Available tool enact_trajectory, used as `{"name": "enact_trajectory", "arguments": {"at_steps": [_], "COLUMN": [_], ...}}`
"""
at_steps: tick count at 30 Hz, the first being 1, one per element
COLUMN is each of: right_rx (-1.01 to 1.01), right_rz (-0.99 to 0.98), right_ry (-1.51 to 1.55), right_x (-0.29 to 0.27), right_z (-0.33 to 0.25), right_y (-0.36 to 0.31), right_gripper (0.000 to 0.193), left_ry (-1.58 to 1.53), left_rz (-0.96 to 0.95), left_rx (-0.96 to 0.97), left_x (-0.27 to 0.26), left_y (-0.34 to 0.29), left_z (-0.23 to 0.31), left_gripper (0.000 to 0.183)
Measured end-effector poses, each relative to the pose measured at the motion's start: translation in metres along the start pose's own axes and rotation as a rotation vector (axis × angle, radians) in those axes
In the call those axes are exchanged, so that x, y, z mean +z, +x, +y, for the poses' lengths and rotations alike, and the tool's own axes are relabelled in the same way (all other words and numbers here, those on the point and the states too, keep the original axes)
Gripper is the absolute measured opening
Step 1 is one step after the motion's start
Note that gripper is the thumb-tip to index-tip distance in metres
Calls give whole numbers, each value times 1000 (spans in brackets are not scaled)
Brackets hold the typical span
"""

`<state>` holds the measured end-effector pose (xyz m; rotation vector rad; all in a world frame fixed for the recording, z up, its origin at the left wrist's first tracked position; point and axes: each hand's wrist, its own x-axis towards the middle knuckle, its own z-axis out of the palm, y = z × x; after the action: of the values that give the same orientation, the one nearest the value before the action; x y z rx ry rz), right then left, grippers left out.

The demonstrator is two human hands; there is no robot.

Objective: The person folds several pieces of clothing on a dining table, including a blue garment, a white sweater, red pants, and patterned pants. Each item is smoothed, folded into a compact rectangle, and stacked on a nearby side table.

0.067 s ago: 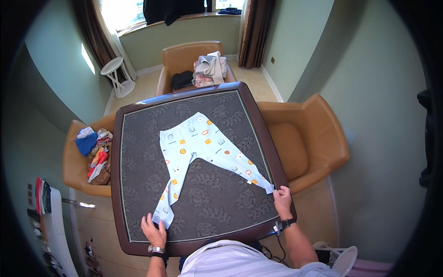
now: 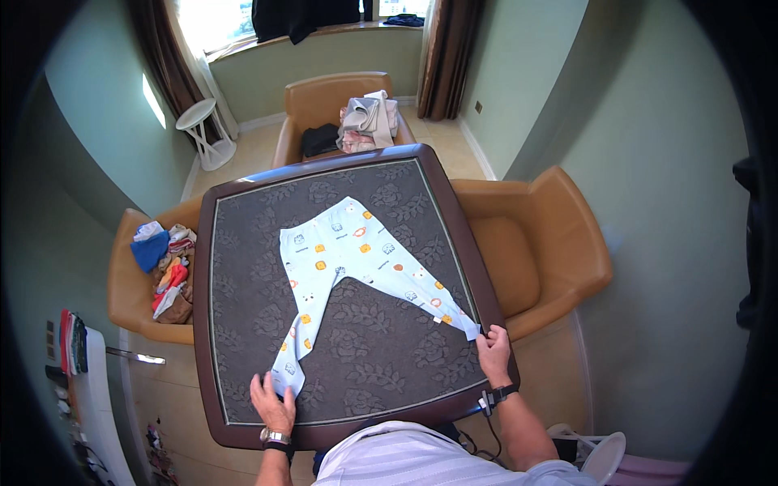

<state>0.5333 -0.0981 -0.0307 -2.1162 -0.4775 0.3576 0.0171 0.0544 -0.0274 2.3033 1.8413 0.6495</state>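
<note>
Light blue children's trousers [image 2: 344, 247] with printed orange and grey animal faces lie spread on the dark patterned table top [image 2: 381, 324]. Their waistband points to the far side, and the two legs spread toward me. At the cuff of the left leg, my left hand [image 2: 273, 407] has its fingers apart, with the fingertips at the fabric's edge; it does not grip the cloth. My right hand [image 2: 493, 356] is closed, its fingertips pinching the cuff of the right leg near the table's right edge. A small pale tag shows on that leg.
A tan armchair [image 2: 130, 287] on the left holds a heap of mixed clothes [image 2: 170, 279]. Folded clothes [image 2: 369, 121] and a dark item lie on the far armchair [image 2: 336, 87]. Another armchair [image 2: 502, 259] stands against the table's right side. A white stool [image 2: 207, 134] stands far left.
</note>
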Motion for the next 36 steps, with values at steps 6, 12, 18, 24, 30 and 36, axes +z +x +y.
{"name": "enact_trajectory", "arguments": {"at_steps": [6, 12, 18, 24, 30, 36], "right_rx": [-482, -414, -306, 330, 586, 515], "right_rz": [-55, 21, -121, -384, -451, -408], "right_ry": [-290, -474, -403, 674, 352, 134], "right_x": [14, 34, 26, -5, -10, -8], "right_z": [-39, -44, -33, -45, -20, -12], "right_y": [-20, -1, 40, 27, 6, -8], "right_gripper": [45, 57, 21, 32, 24, 20], "left_ry": [-60, -82, -259, -1609, -1416, -835], "left_rz": [-84, 36, -92, -644, -1014, -822], "left_rx": [286, 255, 71, -673, -1047, -913], "left_x": [19, 45, 23, -19, -3, -11], "left_y": [40, 71, 95, 100, 49, 43], "left_z": [27, 17, 22, 19, 23, 12], "left_gripper": [62, 27, 10, 25, 31, 35]}}
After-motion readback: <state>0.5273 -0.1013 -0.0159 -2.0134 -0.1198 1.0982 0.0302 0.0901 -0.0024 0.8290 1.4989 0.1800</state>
